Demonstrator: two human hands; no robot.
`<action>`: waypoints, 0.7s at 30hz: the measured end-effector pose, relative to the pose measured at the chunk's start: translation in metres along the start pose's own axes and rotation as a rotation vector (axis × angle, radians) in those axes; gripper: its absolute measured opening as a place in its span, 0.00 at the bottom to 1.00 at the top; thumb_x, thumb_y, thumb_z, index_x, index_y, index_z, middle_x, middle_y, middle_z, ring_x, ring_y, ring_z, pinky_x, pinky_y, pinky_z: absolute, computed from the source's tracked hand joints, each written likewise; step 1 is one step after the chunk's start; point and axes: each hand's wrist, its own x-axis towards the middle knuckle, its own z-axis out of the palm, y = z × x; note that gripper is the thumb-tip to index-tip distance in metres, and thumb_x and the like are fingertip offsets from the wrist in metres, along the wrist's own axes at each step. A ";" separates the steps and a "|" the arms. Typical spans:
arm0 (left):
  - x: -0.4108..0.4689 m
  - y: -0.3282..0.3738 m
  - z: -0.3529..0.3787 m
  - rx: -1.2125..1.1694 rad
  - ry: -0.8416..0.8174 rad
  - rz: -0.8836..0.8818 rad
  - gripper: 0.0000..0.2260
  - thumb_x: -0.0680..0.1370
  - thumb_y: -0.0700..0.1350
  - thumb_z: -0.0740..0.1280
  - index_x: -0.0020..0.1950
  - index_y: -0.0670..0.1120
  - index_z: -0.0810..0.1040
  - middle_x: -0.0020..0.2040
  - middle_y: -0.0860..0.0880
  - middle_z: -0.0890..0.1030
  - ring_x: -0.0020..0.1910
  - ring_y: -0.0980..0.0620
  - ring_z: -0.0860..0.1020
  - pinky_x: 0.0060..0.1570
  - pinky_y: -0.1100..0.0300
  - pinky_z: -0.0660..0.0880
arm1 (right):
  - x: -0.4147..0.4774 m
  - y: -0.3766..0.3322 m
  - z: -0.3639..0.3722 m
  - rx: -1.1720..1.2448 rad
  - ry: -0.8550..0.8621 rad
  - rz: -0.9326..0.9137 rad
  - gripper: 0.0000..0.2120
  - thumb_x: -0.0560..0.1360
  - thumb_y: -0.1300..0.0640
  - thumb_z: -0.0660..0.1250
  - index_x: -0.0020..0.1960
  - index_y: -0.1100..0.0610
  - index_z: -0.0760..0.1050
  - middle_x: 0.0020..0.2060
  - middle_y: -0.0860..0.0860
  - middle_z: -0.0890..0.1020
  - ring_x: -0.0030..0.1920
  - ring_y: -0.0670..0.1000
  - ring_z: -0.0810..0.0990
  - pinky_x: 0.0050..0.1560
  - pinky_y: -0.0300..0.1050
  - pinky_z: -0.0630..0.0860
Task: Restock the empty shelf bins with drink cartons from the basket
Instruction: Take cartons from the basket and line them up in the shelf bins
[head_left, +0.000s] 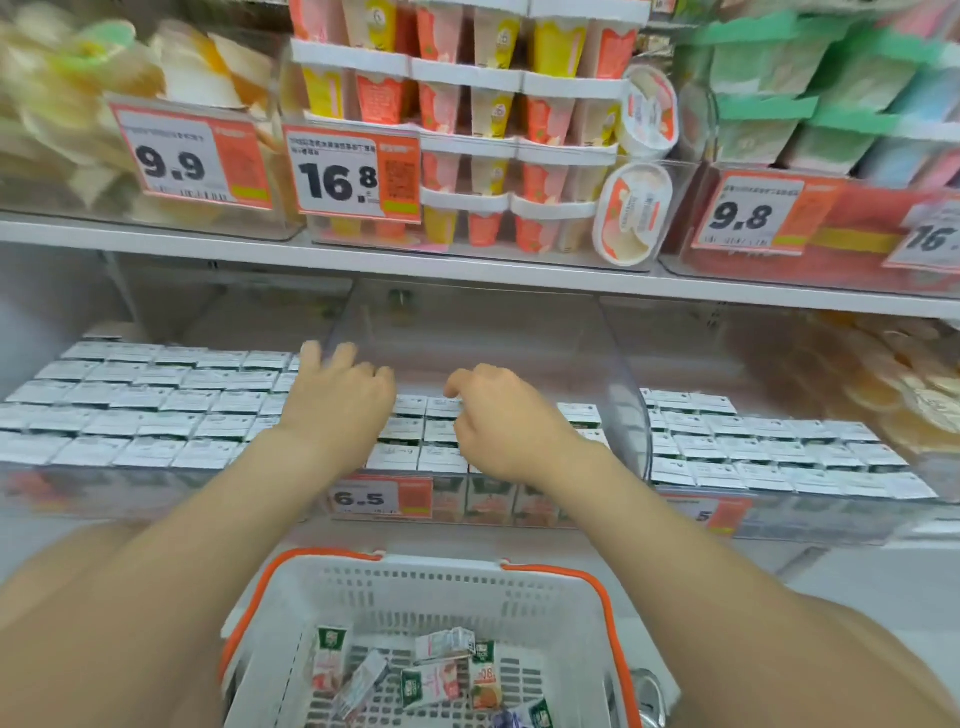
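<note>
Clear plastic walls separate the shelf bins. The left bin is packed to its front edge with white-topped drink cartons. The left grip is over the divider between that bin and the middle bin, fingers curled downward; motion blur prevents any statement on whether it holds a carton. Hazard: a knuckle or wrist catching the packed rows beside it would tilt cartons out of line. The middle bin holds cartons in its front rows only, and its rear part is bare, so the task is judged incomplete. Hazard: with no support behind them, the rear-most cartons may topple backward if pushed. Below, the white basket with orange handles contains a few loose cartons lying at mixed angles. Hazard: a carton dropped on the way up could miss the basket. The right grip rests low over the middle-bin cartons, fingers curled under and fingertips hidden; closed on a carton or merely pressing cannot be told. Hazard: excess downward pressure may dent a carton top. The right bin is full, and an elbow swing toward it could disturb its front row.
</note>
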 end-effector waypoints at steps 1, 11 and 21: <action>0.002 0.000 0.002 0.039 -0.041 0.023 0.15 0.75 0.37 0.68 0.61 0.46 0.72 0.56 0.49 0.80 0.75 0.40 0.63 0.67 0.38 0.62 | 0.005 -0.001 0.004 0.010 -0.021 -0.004 0.14 0.79 0.62 0.59 0.62 0.62 0.74 0.56 0.60 0.78 0.57 0.63 0.77 0.55 0.58 0.78; 0.015 -0.022 0.010 -0.081 -0.012 0.018 0.19 0.73 0.32 0.65 0.60 0.50 0.76 0.50 0.52 0.82 0.73 0.44 0.68 0.71 0.24 0.45 | 0.038 -0.002 0.030 0.032 -0.135 0.022 0.16 0.81 0.57 0.56 0.65 0.61 0.73 0.60 0.61 0.80 0.59 0.66 0.78 0.59 0.60 0.76; -0.045 -0.036 0.028 -0.589 0.147 -0.189 0.34 0.77 0.48 0.69 0.80 0.47 0.58 0.73 0.44 0.65 0.67 0.38 0.67 0.60 0.42 0.66 | 0.060 -0.034 0.034 0.154 -0.143 -0.042 0.18 0.81 0.54 0.54 0.66 0.60 0.73 0.60 0.60 0.80 0.59 0.63 0.79 0.59 0.61 0.78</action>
